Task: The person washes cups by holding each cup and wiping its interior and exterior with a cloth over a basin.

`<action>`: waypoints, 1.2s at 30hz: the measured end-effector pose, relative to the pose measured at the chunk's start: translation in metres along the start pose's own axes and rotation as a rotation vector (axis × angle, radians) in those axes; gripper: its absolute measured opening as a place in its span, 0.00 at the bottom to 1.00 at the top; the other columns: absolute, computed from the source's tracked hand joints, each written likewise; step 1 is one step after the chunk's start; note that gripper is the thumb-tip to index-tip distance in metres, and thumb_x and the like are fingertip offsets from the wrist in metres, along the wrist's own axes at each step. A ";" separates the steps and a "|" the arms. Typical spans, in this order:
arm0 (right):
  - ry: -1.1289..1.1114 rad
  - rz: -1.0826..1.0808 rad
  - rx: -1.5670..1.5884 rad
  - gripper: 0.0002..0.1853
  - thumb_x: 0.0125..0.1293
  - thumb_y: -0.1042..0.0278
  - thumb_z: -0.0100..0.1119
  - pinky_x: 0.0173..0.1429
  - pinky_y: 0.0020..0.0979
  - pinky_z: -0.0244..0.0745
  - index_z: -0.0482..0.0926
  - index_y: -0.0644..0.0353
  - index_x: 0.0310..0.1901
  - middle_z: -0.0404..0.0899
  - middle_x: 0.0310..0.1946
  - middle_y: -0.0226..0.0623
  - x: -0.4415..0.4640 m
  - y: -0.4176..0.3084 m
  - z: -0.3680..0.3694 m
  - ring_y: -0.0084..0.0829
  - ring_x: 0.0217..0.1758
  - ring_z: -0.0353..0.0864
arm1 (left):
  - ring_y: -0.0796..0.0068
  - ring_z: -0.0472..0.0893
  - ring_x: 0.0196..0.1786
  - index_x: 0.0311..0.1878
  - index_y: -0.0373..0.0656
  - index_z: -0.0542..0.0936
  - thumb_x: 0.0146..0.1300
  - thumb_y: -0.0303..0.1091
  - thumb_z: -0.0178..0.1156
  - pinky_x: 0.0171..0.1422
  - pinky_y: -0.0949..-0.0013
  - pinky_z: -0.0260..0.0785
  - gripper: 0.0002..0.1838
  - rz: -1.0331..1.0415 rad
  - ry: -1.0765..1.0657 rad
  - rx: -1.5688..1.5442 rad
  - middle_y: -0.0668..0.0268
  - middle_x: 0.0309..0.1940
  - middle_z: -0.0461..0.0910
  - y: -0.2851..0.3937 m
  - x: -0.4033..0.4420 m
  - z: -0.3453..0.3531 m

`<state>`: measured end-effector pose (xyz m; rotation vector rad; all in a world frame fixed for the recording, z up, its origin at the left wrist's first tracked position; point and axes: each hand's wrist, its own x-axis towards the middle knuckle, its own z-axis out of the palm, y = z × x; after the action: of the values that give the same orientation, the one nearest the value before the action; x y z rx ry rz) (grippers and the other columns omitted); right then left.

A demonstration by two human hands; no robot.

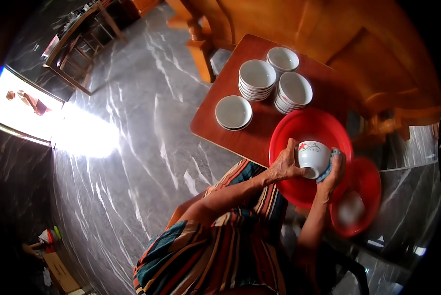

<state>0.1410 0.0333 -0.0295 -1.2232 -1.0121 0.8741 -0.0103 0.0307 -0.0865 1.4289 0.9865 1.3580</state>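
A white bowl (313,158) with a red and green flower pattern is tilted on its side above a large red basin (299,192). My left hand (285,163) grips its left side, with the thumb near the foot. On the other side, my right hand (334,171) presses a blue cloth (325,173) against the bowl, fingers closed around the cloth. Stacked white bowls (257,74) stand on the red-brown table (208,120) beyond the basin, with a lower stack (234,112) nearer its left edge.
A smaller red basin (373,196) with something whitish and blurred inside sits to the lower right. Behind the table is a carved wooden bench (299,24). A person (33,102) shows in the bright doorway at left. A cardboard box (60,270) lies at lower left.
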 end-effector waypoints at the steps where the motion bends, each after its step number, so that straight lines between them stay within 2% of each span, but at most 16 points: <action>1: 0.004 -0.001 -0.003 0.18 0.64 0.57 0.46 0.50 0.32 0.66 0.74 0.66 0.43 0.72 0.40 0.39 0.001 -0.001 -0.001 0.33 0.44 0.71 | 0.59 0.79 0.34 0.45 0.34 0.59 0.36 0.37 0.73 0.39 0.63 0.71 0.38 -0.010 -0.017 0.014 0.52 0.30 0.73 -0.001 0.000 0.001; 5: 0.014 0.046 0.013 0.18 0.64 0.58 0.46 0.52 0.33 0.66 0.74 0.66 0.43 0.73 0.40 0.40 0.001 -0.005 -0.002 0.34 0.45 0.71 | 0.57 0.78 0.39 0.46 0.34 0.60 0.35 0.38 0.73 0.45 0.60 0.70 0.38 0.020 -0.039 0.025 0.50 0.34 0.73 0.003 0.000 0.002; 7: 0.009 0.044 0.015 0.18 0.65 0.58 0.45 0.52 0.33 0.65 0.74 0.66 0.43 0.73 0.40 0.40 0.003 -0.004 -0.003 0.34 0.45 0.71 | 0.52 0.76 0.46 0.49 0.35 0.60 0.35 0.38 0.74 0.51 0.58 0.68 0.40 -0.062 -0.083 0.114 0.48 0.39 0.72 0.011 0.000 -0.002; 13: -0.012 0.027 0.028 0.17 0.64 0.60 0.46 0.53 0.34 0.65 0.74 0.67 0.43 0.74 0.41 0.42 0.006 0.001 -0.005 0.34 0.46 0.71 | 0.49 0.73 0.54 0.54 0.37 0.61 0.35 0.34 0.73 0.55 0.56 0.68 0.42 -0.024 -0.123 0.067 0.48 0.47 0.71 0.030 0.002 -0.004; 17: -0.019 -0.159 -0.202 0.18 0.62 0.60 0.50 0.51 0.34 0.67 0.74 0.67 0.45 0.74 0.41 0.42 -0.005 -0.008 0.006 0.35 0.45 0.73 | 0.49 0.73 0.52 0.54 0.38 0.62 0.35 0.34 0.74 0.53 0.55 0.69 0.42 0.015 -0.088 0.179 0.49 0.47 0.70 0.030 -0.002 -0.005; 18: -0.046 -0.231 -0.289 0.18 0.62 0.60 0.51 0.51 0.34 0.68 0.74 0.67 0.46 0.74 0.42 0.42 -0.008 -0.009 0.007 0.36 0.45 0.73 | 0.49 0.73 0.48 0.54 0.38 0.62 0.34 0.35 0.74 0.51 0.55 0.69 0.42 0.048 -0.066 0.204 0.51 0.44 0.70 0.030 -0.003 -0.005; 19: -0.051 -0.229 -0.290 0.18 0.62 0.60 0.51 0.51 0.34 0.68 0.74 0.67 0.46 0.74 0.42 0.42 -0.010 -0.007 0.009 0.36 0.45 0.73 | 0.49 0.73 0.48 0.54 0.38 0.62 0.34 0.35 0.74 0.51 0.55 0.69 0.42 0.045 -0.062 0.204 0.51 0.44 0.70 0.031 -0.004 -0.005; 21: -0.131 -0.425 -0.343 0.18 0.60 0.62 0.52 0.52 0.36 0.69 0.73 0.67 0.48 0.74 0.44 0.43 -0.013 -0.003 0.013 0.39 0.47 0.74 | 0.49 0.74 0.46 0.53 0.38 0.62 0.34 0.35 0.74 0.48 0.55 0.70 0.41 -0.047 -0.061 0.254 0.51 0.42 0.70 0.033 -0.005 -0.005; 22: -0.181 -0.571 -0.486 0.18 0.60 0.64 0.53 0.54 0.37 0.68 0.72 0.67 0.49 0.74 0.46 0.46 -0.012 -0.008 0.013 0.41 0.49 0.74 | 0.49 0.74 0.46 0.53 0.38 0.62 0.34 0.35 0.74 0.48 0.55 0.70 0.41 -0.048 -0.057 0.255 0.51 0.42 0.70 0.032 -0.006 -0.005; 23: -0.184 -0.573 -0.485 0.18 0.60 0.64 0.53 0.54 0.37 0.68 0.72 0.67 0.49 0.74 0.46 0.46 -0.012 -0.007 0.015 0.41 0.49 0.74 | 0.50 0.74 0.45 0.52 0.38 0.62 0.34 0.35 0.74 0.47 0.55 0.70 0.41 -0.033 -0.036 0.251 0.51 0.42 0.70 0.029 -0.006 -0.005; 25: -0.212 -0.747 -0.552 0.19 0.60 0.64 0.54 0.54 0.37 0.68 0.72 0.67 0.49 0.74 0.45 0.48 -0.011 -0.003 0.018 0.42 0.49 0.74 | 0.50 0.74 0.45 0.52 0.38 0.62 0.34 0.36 0.74 0.46 0.56 0.70 0.41 -0.019 -0.012 0.246 0.51 0.41 0.70 0.024 -0.007 -0.004; 30: -0.255 -0.686 -0.497 0.18 0.60 0.65 0.54 0.53 0.37 0.70 0.72 0.67 0.49 0.74 0.45 0.47 -0.013 0.001 0.015 0.41 0.47 0.75 | 0.50 0.74 0.45 0.52 0.37 0.62 0.33 0.37 0.75 0.46 0.56 0.70 0.42 -0.019 -0.024 0.209 0.49 0.41 0.70 0.017 -0.008 -0.004; 31: -0.223 -0.577 -0.376 0.18 0.59 0.65 0.54 0.53 0.36 0.70 0.72 0.67 0.49 0.74 0.45 0.46 -0.013 0.003 0.014 0.40 0.47 0.75 | 0.50 0.74 0.45 0.52 0.37 0.62 0.33 0.37 0.75 0.46 0.56 0.70 0.42 -0.017 -0.022 0.209 0.49 0.41 0.70 0.017 -0.007 -0.003; 33: -0.148 -0.414 -0.229 0.18 0.59 0.65 0.52 0.52 0.35 0.69 0.73 0.67 0.49 0.74 0.44 0.43 -0.014 0.000 0.014 0.36 0.46 0.74 | 0.50 0.76 0.44 0.48 0.37 0.62 0.33 0.38 0.76 0.46 0.57 0.70 0.40 0.122 0.036 0.139 0.50 0.39 0.72 0.015 -0.005 -0.002; 36: -0.030 -0.349 -0.274 0.20 0.60 0.59 0.49 0.51 0.33 0.67 0.73 0.67 0.47 0.74 0.44 0.42 -0.012 -0.008 0.014 0.34 0.45 0.71 | 0.51 0.78 0.43 0.45 0.37 0.61 0.32 0.40 0.77 0.46 0.59 0.70 0.40 0.023 0.004 0.040 0.50 0.37 0.73 0.010 -0.005 -0.002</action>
<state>0.1240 0.0248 -0.0224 -1.2119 -1.3548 0.4932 -0.0130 0.0236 -0.0783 1.4720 1.0076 1.3655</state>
